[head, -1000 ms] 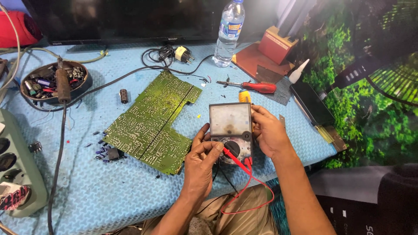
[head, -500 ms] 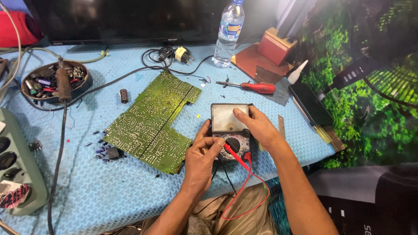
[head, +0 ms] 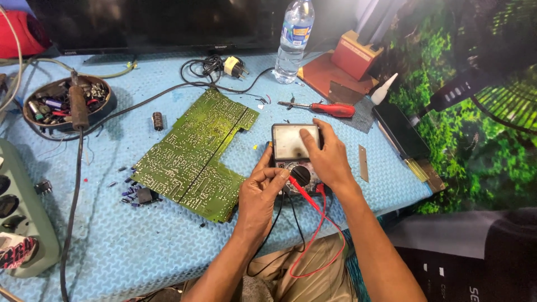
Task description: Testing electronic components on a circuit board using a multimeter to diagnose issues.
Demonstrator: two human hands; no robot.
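Note:
An analog multimeter lies flat near the front edge of the blue mat. My right hand lies over its right side, fingers across the display window, holding it down. My left hand pinches the red probe at the meter's lower left, the probe lying across the round dial. Red and black leads loop down toward my lap. A green circuit board, solder side up, sits just left of my left hand.
A red-handled screwdriver and a water bottle stand behind the meter. A bowl of parts with a soldering iron is at far left, a power strip at the left edge. A black flat device is at right.
The multimeter, tilted up toward me a second ago, now lies flat on the mat. My right hand has slid over its face; my left hand stays at the dial with the probe.

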